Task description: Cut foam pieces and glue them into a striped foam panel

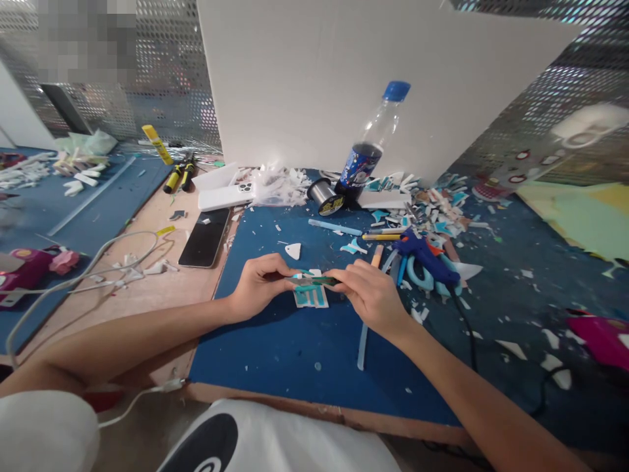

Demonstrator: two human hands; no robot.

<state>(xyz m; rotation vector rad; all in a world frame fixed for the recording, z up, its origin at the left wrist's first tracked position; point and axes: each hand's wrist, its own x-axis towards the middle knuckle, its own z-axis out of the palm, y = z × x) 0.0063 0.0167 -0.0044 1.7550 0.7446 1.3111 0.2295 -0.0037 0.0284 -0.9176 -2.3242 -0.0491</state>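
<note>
My left hand (260, 283) and my right hand (371, 295) meet over a blue cutting mat (295, 347). Between their pinched fingertips they hold a thin teal strip (314, 280). Just under it lies a small white foam piece with teal stripes (311, 296). Both hands have closed fingers. A clear glue stick (362, 344) lies on the mat below my right wrist.
A blue hot glue gun (422, 255) with a black cord lies to the right, beside scissors and foam scraps (437, 210). A soda bottle (371, 147), a wire spool (324, 195), two phones (205, 237) and a white board (344, 78) stand behind. A white cable (98, 262) runs at the left.
</note>
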